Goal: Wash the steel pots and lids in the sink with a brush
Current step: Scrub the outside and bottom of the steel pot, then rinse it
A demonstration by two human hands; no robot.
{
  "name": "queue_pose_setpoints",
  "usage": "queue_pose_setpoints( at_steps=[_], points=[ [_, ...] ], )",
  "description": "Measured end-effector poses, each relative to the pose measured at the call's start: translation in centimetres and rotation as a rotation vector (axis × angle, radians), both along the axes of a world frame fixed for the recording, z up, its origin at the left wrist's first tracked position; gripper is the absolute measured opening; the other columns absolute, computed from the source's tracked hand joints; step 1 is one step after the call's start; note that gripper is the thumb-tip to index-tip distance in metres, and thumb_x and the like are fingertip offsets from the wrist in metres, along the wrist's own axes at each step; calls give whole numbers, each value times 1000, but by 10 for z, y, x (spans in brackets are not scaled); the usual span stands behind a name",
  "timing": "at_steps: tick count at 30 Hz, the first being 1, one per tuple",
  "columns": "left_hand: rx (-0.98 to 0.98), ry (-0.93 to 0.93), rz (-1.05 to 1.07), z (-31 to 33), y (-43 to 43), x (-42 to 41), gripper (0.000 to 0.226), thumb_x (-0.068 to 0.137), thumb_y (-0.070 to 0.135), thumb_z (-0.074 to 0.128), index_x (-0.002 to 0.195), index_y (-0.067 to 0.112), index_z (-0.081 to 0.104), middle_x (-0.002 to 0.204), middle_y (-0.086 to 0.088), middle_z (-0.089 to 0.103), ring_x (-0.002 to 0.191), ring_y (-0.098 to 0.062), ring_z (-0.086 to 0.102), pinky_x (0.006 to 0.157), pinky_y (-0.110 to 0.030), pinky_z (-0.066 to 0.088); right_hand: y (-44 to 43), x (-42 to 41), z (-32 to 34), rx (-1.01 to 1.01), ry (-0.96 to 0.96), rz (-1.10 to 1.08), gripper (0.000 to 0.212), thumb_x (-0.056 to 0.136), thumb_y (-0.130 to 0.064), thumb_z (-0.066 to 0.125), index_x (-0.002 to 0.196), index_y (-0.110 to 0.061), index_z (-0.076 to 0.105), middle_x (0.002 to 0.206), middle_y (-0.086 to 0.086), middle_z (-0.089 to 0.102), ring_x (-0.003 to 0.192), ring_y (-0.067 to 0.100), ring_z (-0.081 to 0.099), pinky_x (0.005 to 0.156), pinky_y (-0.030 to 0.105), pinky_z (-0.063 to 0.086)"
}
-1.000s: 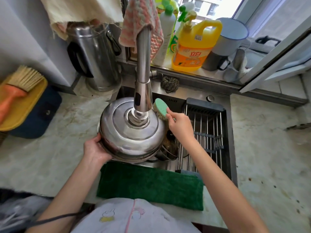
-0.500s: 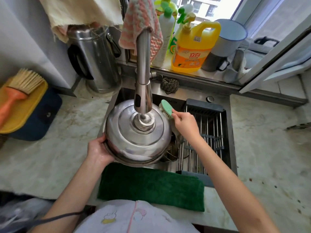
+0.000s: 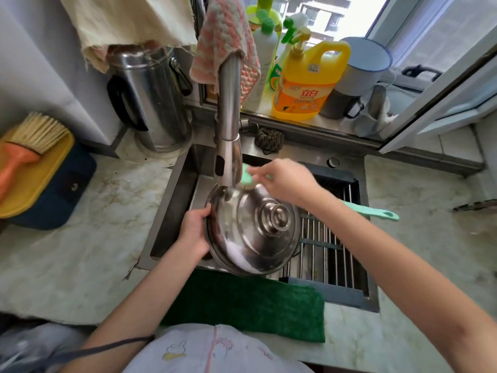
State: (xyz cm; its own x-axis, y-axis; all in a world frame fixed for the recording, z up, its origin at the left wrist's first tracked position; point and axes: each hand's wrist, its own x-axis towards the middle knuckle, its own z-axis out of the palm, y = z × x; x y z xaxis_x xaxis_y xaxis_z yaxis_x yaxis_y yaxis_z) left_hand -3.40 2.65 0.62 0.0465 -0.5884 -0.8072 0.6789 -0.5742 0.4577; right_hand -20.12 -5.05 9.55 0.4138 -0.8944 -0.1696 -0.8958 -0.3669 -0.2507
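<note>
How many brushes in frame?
2. Green brush, held by the right hand over the steel lid at the sink; orange-handled brush lying on the yellow board, far left on the counter. Others may be hidden in the sink.

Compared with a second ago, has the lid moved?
Yes. The lid has shifted right and toward the person: its knob, earlier under the faucet, now sits clear of it.
</note>
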Motion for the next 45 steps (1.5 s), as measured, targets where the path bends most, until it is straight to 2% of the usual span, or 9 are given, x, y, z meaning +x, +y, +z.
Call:
queue_pose_setpoints(
  at_steps=[6,11,15,18,22,26,33,37,45],
  points=[
    [-54,59,38,1,-15,-26,30,96,17,35,94,6,63,85,-16,68,81,-29,61,82,-39,48,36,6,-8,21,-6,262,35,96,-30,45,129,-37,56,90,-3,72,69,20,64,62,34,54],
    [-13,124,8,1,-17,-33,29,97,18,36,92,9,64,69,-12,71,82,-29,62,70,-37,49,7,-17,-9,-138,39,-64,35,97,-32,43,130,-34,55,101,1,70,87,26,65,69,33,52],
    [-21,179,63,3,-16,-30,32,95,25,37,94,8,64,86,-16,66,82,-30,60,79,-40,48,49,3,-15,-14,29,209,40,98,-30,39,137,-38,45,79,0,60,68,23,58,54,32,41],
    [14,136,52,0,-17,-29,32,95,18,37,109,7,64,106,-17,66,95,-32,63,81,-40,50,28,1,-17,-189,35,-71,38,99,-31,38,135,-29,50,93,6,67,87,30,62,65,34,45],
    [27,212,123,4,-17,-21,35,95,24,33,100,7,64,96,-16,65,90,-30,62,85,-38,50,66,25,-19,-94,63,142,42,97,-30,39,139,-32,43,75,2,52,70,26,56,51,30,35],
    [-48,226,56,11,-22,-30,35,96,16,31,106,5,62,107,-18,65,100,-33,61,103,-47,40,41,28,-21,-268,83,-137,40,99,-29,37,139,-24,40,97,8,64,84,30,64,57,31,35],
    [68,253,41,19,-22,-20,40,100,29,30,93,5,61,90,-19,63,84,-32,59,67,-44,46,107,17,-32,-401,181,-40,68,46,-16,87,110,-32,71,55,-3,55,30,22,47,40,19,16],
    [46,300,80,26,-24,-27,38,98,24,30,85,7,61,72,-15,66,77,-27,60,51,-32,57,98,39,-43,-511,172,-124,64,54,-16,84,114,-32,69,61,-3,57,29,18,45,38,20,18],
    [44,382,184,15,-21,9,46,102,29,24,124,1,53,129,-23,52,124,-38,43,104,-50,30,132,-43,-86,-637,-214,31,42,89,-19,64,130,-22,58,67,-6,53,38,10,35,29,28,38]
  ],
)
